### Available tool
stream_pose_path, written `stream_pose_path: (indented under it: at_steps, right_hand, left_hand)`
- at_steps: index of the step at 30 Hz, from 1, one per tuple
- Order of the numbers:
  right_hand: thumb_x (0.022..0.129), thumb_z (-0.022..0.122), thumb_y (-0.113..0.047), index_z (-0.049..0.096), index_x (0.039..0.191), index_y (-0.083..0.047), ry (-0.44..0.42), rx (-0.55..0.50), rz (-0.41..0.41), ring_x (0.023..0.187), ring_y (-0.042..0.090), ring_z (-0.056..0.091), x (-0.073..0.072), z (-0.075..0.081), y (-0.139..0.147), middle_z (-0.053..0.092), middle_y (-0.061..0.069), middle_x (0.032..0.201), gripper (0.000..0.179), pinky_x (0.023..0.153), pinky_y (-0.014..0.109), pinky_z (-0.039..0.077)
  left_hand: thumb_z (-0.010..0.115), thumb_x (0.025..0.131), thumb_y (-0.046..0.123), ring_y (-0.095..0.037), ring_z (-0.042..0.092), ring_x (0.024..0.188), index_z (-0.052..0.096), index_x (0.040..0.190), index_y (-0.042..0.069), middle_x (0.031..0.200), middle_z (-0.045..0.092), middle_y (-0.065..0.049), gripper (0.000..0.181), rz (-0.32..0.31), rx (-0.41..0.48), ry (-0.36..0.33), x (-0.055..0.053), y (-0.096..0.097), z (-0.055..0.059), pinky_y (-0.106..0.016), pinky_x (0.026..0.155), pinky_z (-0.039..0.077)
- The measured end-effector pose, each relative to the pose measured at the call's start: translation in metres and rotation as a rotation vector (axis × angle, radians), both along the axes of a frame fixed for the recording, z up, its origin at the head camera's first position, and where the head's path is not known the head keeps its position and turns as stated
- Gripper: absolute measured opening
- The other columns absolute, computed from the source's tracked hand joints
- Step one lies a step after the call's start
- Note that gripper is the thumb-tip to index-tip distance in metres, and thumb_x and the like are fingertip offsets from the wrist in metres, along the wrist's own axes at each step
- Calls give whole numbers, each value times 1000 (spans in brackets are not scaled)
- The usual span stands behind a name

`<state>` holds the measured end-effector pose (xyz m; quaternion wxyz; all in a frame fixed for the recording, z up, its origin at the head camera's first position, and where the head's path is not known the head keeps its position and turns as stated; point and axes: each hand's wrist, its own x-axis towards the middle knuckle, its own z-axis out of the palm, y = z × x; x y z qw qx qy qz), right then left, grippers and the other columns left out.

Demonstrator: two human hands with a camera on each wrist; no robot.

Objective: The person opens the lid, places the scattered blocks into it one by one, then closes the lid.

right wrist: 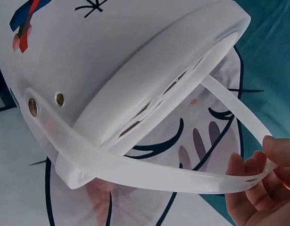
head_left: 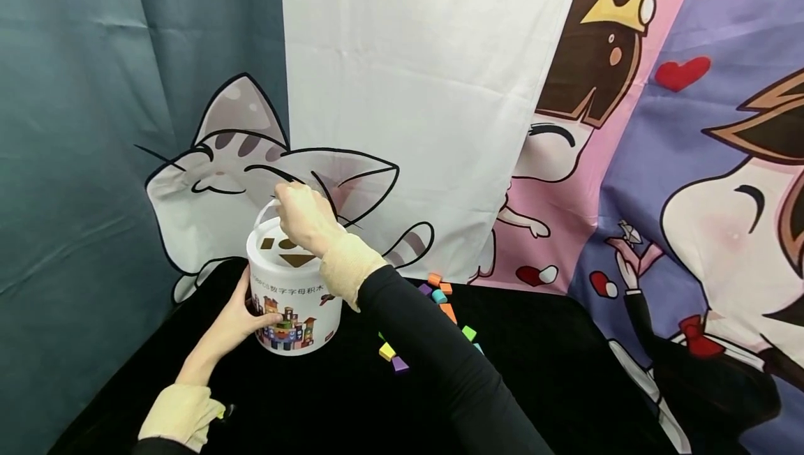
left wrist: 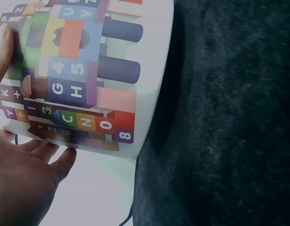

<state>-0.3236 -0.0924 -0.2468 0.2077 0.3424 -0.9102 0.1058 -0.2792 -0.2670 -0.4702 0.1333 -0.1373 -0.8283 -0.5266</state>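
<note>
Bucket (head_left: 295,294), held at 8 o'clock by your left hand (head_left: 241,312), handle (right wrist: 182,181) pinched at 12 o'clock by your right hand (head_left: 308,214), appears mid-positioning: next, support it evenly.

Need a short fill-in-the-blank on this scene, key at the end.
1. The left hand holds the white cylindrical plastic bucket, which is to the ____ of the small, brightly coloured blocks in the head view.
2. The right hand grips the bucket's curved strap handle, coloured ____.
3. The lid hole closest to the bottom of the head view is a ____.
4. The blocks lie on a cloth surface coloured ____.

Missing words: left; white; triangle; black.
</note>
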Motion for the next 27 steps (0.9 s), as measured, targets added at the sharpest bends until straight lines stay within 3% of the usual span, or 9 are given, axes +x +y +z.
stream_pose_path:
  at_steps: [3, 10, 13, 20, 25, 27]
  right_hand:
    - [98, 61, -24, 63, 104, -18, -28, -2, -3, 93, 14, 62, 1, -4, -2, 62, -6, 100, 9, 70, 29, 51]
    - [99, 60, -25, 64, 108, -19, -63, -11, 13, 89, 12, 60, 1, -11, 0, 61, -7, 97, 12, 70, 27, 50]
    - [99, 60, -25, 65, 108, -19, -52, -19, 29, 87, 11, 60, 1, -14, 0, 60, -7, 95, 12, 69, 27, 50]
    - [100, 58, -26, 66, 106, -19, -39, -26, 59, 89, 10, 59, 0, -25, 0, 59, -7, 95, 12, 70, 24, 48]
    - [100, 59, -25, 67, 110, -18, -56, -69, 85, 90, 9, 59, -2, -29, 1, 62, -7, 98, 15, 74, 21, 48]
    - [100, 59, -24, 68, 112, -17, -52, -75, 108, 92, 10, 60, -3, -30, 2, 64, -5, 101, 17, 76, 20, 48]
  left_hand:
    - [84, 79, 16, -42, 28, 133, -12, 154, 40, 158, 13, -19, 124, -5, 6, -8, 3, -2, -5, -64, 103, 27]
    - [83, 81, 20, -38, 39, 127, -13, 154, 40, 155, 20, -18, 122, 11, -29, -27, 8, -4, -12, -37, 96, 41]
    - [80, 83, 17, -40, 42, 124, -13, 155, 36, 153, 22, -21, 119, -1, -7, -36, 10, -4, -13, -35, 93, 45]
    - [77, 85, 13, -41, 40, 126, -11, 156, 34, 157, 14, -20, 115, -17, 58, -47, 12, -4, -19, -16, 88, 41]
    - [77, 85, 12, -42, 33, 131, -12, 155, 34, 158, 10, -19, 115, -13, 64, -47, 10, -7, -21, -11, 88, 38]
    - [77, 85, 12, -42, 32, 132, -11, 155, 35, 158, 10, -19, 115, -12, 62, -44, 9, -7, -21, -19, 94, 40]
